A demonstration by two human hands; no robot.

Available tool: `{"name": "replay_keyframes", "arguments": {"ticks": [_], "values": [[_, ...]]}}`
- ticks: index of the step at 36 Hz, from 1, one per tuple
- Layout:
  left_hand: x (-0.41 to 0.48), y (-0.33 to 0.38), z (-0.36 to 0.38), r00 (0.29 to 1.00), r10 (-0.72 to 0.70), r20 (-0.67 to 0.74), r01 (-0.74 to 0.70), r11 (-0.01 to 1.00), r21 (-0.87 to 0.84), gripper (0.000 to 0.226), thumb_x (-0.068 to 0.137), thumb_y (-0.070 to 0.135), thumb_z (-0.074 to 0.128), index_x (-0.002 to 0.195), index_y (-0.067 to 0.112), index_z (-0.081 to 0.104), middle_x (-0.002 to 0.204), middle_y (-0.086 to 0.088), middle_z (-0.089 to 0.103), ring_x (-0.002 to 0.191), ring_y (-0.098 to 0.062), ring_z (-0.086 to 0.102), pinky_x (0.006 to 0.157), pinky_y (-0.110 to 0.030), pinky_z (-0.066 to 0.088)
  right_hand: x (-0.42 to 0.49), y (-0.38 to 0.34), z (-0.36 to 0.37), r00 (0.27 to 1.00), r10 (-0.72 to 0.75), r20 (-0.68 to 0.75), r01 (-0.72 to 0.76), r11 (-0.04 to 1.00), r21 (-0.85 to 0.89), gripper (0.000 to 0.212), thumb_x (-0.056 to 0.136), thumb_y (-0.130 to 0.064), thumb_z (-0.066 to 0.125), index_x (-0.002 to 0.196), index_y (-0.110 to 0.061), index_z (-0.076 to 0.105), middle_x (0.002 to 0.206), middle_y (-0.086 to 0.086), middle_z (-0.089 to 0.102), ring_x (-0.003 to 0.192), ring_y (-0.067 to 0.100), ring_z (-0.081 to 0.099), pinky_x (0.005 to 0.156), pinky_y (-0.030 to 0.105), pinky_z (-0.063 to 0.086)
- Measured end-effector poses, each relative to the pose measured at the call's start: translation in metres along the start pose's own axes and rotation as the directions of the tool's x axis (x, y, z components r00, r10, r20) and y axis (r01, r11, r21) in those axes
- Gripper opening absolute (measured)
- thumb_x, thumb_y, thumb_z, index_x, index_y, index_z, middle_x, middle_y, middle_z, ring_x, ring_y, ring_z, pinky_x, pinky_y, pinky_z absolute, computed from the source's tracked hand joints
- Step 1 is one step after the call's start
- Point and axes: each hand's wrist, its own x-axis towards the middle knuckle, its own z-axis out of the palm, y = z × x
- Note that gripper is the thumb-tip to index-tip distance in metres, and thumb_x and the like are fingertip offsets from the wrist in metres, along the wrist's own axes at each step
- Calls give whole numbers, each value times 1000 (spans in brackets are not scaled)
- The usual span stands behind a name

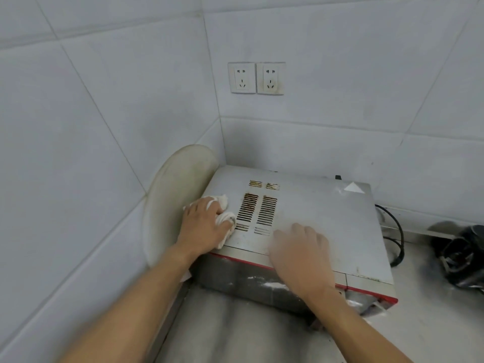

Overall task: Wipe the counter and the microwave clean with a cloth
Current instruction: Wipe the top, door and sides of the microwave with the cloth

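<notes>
The left hand (203, 224) squeezes a soft white cloth (222, 203) at 9 o'clock on the metal microwave (327, 210). The right hand (301, 255) lies flat.

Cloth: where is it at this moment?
In the head view, the cloth is bunched in the left hand on top of the microwave, near its left edge, just left of the vent slots.
</notes>
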Motion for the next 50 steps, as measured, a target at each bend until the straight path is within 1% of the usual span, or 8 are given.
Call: {"name": "replay_keyframes", "arguments": {"ticks": [3, 8, 14, 17, 21, 26, 39, 50], "values": [[21, 11, -4, 1000, -15, 26, 14, 999, 43, 26, 97, 49, 57, 111, 27, 52, 129, 0, 56, 124, -25, 50, 109, -41, 33, 1, 0, 2, 1000, 2, -7, -2, 1000, 1, 47, 100, -59, 31, 131, -32, 53, 133, 8, 51, 119, 28, 49, 103, 51, 42], [26, 25, -2, 990, -122, 72, 117, 991, 62, 70, 97, 58, 49, 153, 18, 31, 155, -12, 36, 143, -32, 31, 121, -49, 20, 0, -1, 0, 1000, 9, -5, -9, 1000, -2, 45, 100, -59, 32, 130, -33, 53, 134, 7, 51, 120, 28, 49, 103, 50, 42], [-8, 38, 5, 985, -170, -19, 171, 980, 105, 51, 101, 42, 48, 145, 18, 44, 156, -14, 28, 141, -34, 29, 113, -47, 39, 0, 0, 0, 1000, 9, -7, -9, 1000, -5, 45, 99, -60, 33, 130, -34, 54, 133, 7, 52, 119, 27, 49, 103, 49, 42], [-8, 39, 8, 987, -159, -13, 159, 986, 48, 45, 98, 28, 54, 141, 13, 50, 156, -15, 34, 146, -34, 30, 120, -46, 35, 0, 0, 1, 1000, 16, -3, -16, 1000, 0, 45, 99, -59, 34, 129, -33, 55, 133, 7, 52, 119, 28, 50, 103, 50, 42], [-1, 39, 16, 978, -203, -47, 202, 979, -30, 43, 97, 40, 54, 133, 18, 44, 156, -13, 31, 147, -36, 28, 122, -54, 32, 1, 1, 2, 1000, 19, 0, -19, 1000, 11, 47, 99, -60, 32, 131, -34, 55, 134, 7, 52, 121, 28, 49, 105, 50, 42], [20, 25, 20, 982, -185, -28, 182, 981, -70, 74, 97, 46, 55, 158, 23, 20, 163, -12, 21, 153, -37, 19, 124, -52, 29, 2, 0, 1, 1000, 16, 9, -16, 1000, 16, 47, 100, -60, 32, 132, -33, 53, 135, 8, 50, 121, 29, 48, 105, 51, 41], [15, 27, 16, 991, -123, 43, 121, 991, 51, 63, 97, 63, 37, 148, 26, 35, 160, -8, 27, 151, -32, 25, 120, -52, 35, 1, 1, 3, 1000, 20, -10, -20, 999, 41, 45, 99, -59, 35, 129, -33, 55, 133, 8, 52, 119, 29, 50, 104, 52, 42], [44, 26, 24, 997, -67, -34, 70, 994, 86, 43, 107, 36, 38, 145, 22, 53, 155, -13, 39, 142, -34, 32, 114, -53, 38, 0, -1, -3, 999, 14, 32, -15, 999, 35, 49, 100, -60, 28, 133, -32, 51, 135, 8, 49, 123, 29, 46, 106, 52, 39]]}}
